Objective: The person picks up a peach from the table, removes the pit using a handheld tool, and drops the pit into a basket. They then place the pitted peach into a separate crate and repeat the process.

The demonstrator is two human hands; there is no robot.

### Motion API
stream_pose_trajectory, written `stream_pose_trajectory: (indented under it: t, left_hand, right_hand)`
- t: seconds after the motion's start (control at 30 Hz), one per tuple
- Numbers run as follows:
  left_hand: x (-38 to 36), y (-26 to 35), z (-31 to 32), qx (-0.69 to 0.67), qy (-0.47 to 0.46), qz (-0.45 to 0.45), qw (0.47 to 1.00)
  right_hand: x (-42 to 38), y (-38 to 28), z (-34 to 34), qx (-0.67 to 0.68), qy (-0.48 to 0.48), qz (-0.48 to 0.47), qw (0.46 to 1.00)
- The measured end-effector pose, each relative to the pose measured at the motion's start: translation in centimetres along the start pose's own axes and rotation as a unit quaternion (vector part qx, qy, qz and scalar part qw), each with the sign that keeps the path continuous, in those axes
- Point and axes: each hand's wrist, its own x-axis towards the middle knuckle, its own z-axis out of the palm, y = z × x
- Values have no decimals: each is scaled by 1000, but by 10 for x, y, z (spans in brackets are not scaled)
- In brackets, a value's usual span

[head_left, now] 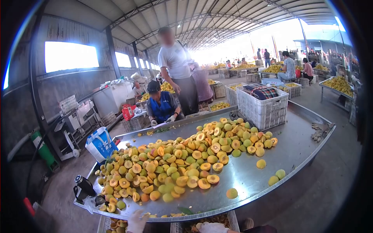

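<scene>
Both my hands wear white gloves at the near edge of the metal table [248,182]. My left hand [136,222] is over the gap between two crates, its fingers apart and pointing up at the table's rim, holding nothing visible. Over the right-hand crate [234,221] is my right hand [213,227], next to a small pale yellow piece; its grip is too small to make out. A long heap of halved and whole yellow-green fruit [167,171] covers the table's left and middle. More fruit lies in the left-hand crate [104,223].
A white crate [261,112] with plaid cloth stands at the table's far side. Gloves [321,131] lie at the right corner, a thermos [84,185] and bag [101,144] at the left. A person in blue [161,106] sits opposite; another [176,66] stands behind.
</scene>
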Motion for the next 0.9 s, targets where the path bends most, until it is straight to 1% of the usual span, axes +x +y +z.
stream_pose_trajectory:
  t: [0.03, 0.07, 0.1, 0.17, 0.2, 0.23, 0.27, 0.33, 0.4, 0.43, 0.47, 0.53, 0.63, 0.73, 0.83, 0.9]
  left_hand:
    - [5, 0, 18, -41, -5, 16, 999]
    - [13, -4, 42, -292, -29, -77, 953]
    - [21, -2, 64, -522, -50, -164, 836]
    - [35, 100, 32, -459, -103, -118, 875]
    - [41, 93, 58, -441, -77, -53, 893]
    - [50, 113, 60, -514, -95, -116, 845]
    - [57, 121, 66, -460, -110, -123, 873]
    - [70, 128, 81, -438, -94, -78, 891]
    - [76, 122, 106, -476, -79, -92, 871]
    - [76, 123, 100, -466, -131, -154, 861]
    - [75, 117, 110, -463, -129, -135, 866]
    - [72, 110, 126, -508, -140, -135, 839]
    - [76, 109, 121, -447, -149, -77, 879]
    - [82, 101, 128, -475, -174, -112, 855]
    - [88, 101, 127, -466, -187, -126, 855]
    - [89, 99, 131, -466, -182, -124, 857]
  right_hand:
    - [5, 5, 6, 5, 11, -18, 1000]
    - [9, 8, 8, 9, 21, -36, 999]
    - [13, 5, -3, 46, 29, -22, 998]
    - [21, -9, -34, 117, 45, 3, 992]
    - [26, -11, -39, 155, 92, 8, 984]
    - [32, -13, -44, 191, 139, 13, 972]
    - [41, -12, -48, 225, 185, 18, 957]
    - [63, 1, -33, 227, 246, 8, 942]
    - [86, 14, -21, 229, 309, 0, 923]
    - [91, 15, -28, 353, 230, 42, 906]
    - [97, 22, -24, 361, 209, 52, 908]
    - [108, 28, -16, 384, 164, 70, 906]
    - [115, 16, -27, 477, 137, 112, 861]
    - [122, 19, -26, 500, 110, 111, 852]
    - [125, 18, -28, 547, 117, 102, 823]
    - [129, 21, -23, 542, 121, 120, 823]
